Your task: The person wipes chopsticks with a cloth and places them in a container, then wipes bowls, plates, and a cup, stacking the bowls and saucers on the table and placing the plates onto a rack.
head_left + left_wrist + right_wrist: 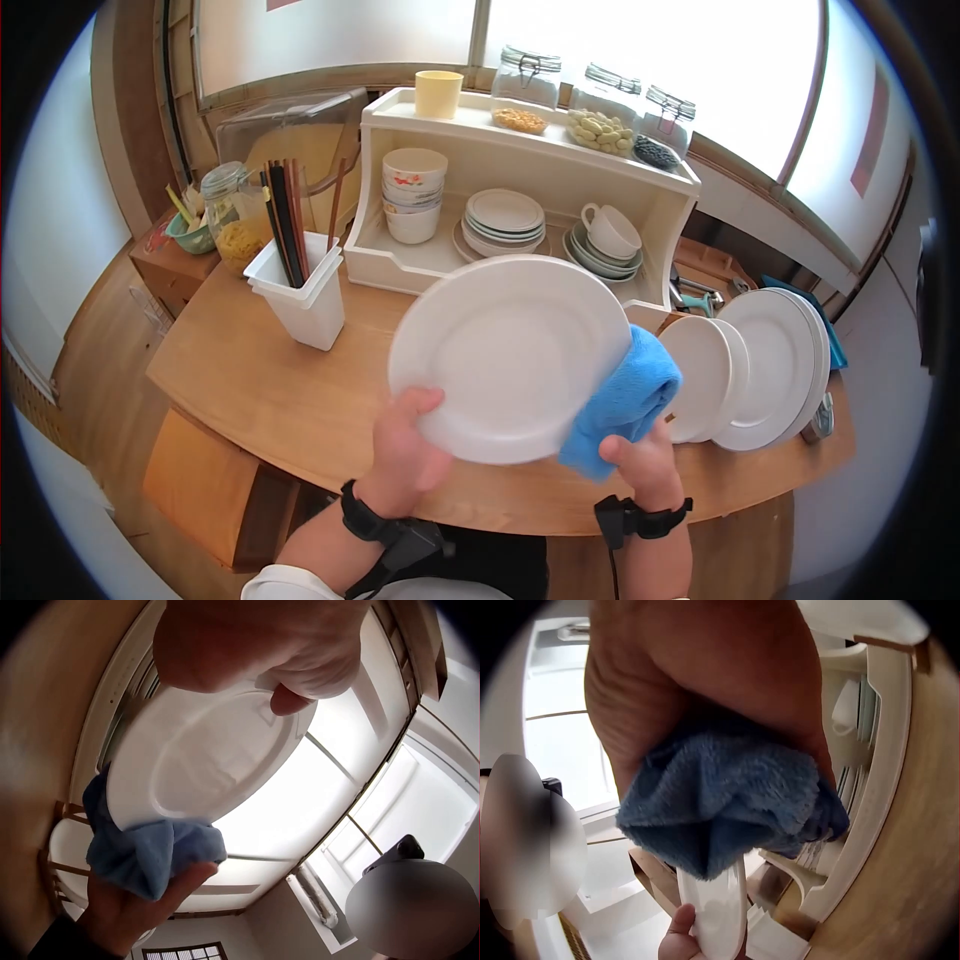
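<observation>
A large white plate [515, 355] is held up over the table, tilted with its face toward me. My left hand [405, 440] grips its lower left edge, thumb on the front; the other fingers are hidden behind. At the plate's right edge my right hand [645, 462] holds a folded blue cloth [625, 395], wrapped over the rim. In the left wrist view the cloth [154, 851] covers the edge of the plate [210, 750] opposite my left thumb. The right wrist view shows the cloth [720, 799] bunched under my right palm, the plate [718, 911] below it.
Behind stands a white shelf [530, 130] with bowls, stacked plates, a cup and glass jars. White plates [765, 370] stand upright in a row at the right. A white holder [310, 310] with chopsticks is on the left of the wooden table [230, 345].
</observation>
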`<action>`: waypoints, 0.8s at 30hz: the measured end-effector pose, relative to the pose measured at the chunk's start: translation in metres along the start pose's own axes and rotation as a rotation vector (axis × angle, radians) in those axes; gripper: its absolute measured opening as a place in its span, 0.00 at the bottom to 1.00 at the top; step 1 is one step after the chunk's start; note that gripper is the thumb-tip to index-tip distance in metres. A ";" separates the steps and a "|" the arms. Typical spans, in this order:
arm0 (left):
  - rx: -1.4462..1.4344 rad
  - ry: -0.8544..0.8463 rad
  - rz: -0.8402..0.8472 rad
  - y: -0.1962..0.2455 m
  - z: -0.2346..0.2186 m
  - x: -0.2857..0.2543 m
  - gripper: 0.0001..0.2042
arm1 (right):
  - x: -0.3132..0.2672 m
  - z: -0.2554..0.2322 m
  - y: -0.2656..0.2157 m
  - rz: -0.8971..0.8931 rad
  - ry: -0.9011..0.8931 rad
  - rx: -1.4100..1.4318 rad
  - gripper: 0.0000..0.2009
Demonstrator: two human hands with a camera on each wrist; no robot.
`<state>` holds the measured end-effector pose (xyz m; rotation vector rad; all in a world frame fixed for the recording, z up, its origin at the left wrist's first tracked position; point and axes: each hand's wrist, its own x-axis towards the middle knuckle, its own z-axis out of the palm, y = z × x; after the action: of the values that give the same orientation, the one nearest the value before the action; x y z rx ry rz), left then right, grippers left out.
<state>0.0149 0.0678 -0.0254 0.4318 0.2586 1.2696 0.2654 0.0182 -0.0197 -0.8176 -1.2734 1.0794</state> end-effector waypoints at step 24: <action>0.189 -0.224 -0.191 0.029 0.006 -0.021 0.28 | -0.014 0.041 -0.023 0.035 0.246 -0.130 0.24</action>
<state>-0.0138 0.0540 -0.0082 0.6898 0.2249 1.0038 0.2297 -0.0059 0.0037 -1.0404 -1.1324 0.8993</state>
